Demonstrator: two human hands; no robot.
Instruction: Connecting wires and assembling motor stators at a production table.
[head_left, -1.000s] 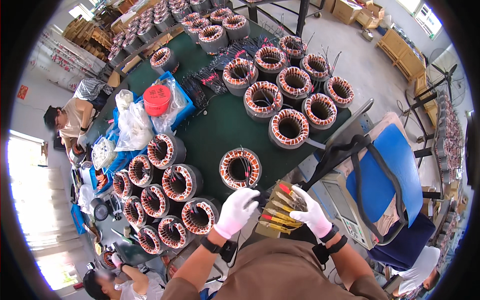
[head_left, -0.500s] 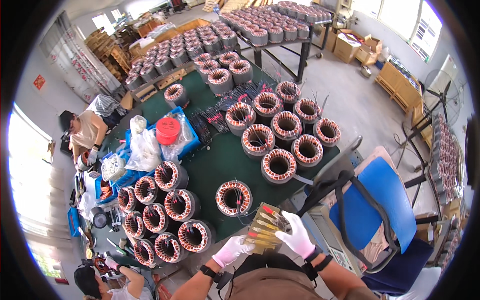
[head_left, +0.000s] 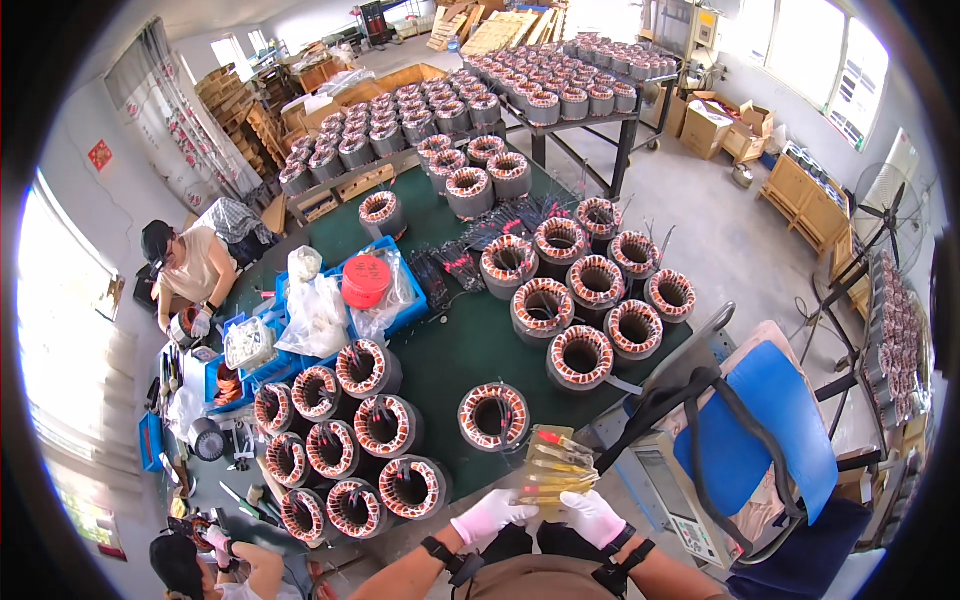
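Observation:
Close to my body, at the green table's near edge, I hold a flat, see-through yellowish pack [head_left: 557,462] with several yellow and red-ended strips; its exact kind is unclear. My left hand [head_left: 495,515], in a white glove, pinches its lower left corner. My right hand [head_left: 594,517], gloved too, grips the lower right edge. Just beyond the pack, a single motor stator [head_left: 472,430] with orange-and-white laced windings stands on the table, dark leads at its opening. Several more stators [head_left: 410,487] stand in rows to the left, and another group [head_left: 580,357] to the right.
Blue bins [head_left: 408,300] with plastic bags and a red round container [head_left: 366,281] stand on the green table [head_left: 430,350]. Dark wire leads lie beyond. To my right are an instrument [head_left: 680,505] and a blue-backed chair [head_left: 765,425]. Two co-workers [head_left: 195,265] handle stators at left.
My hands have come closer together at the pack's lower edge, and the pack stands more upright. My right hand has moved down from its side. The whole view has shifted slightly.

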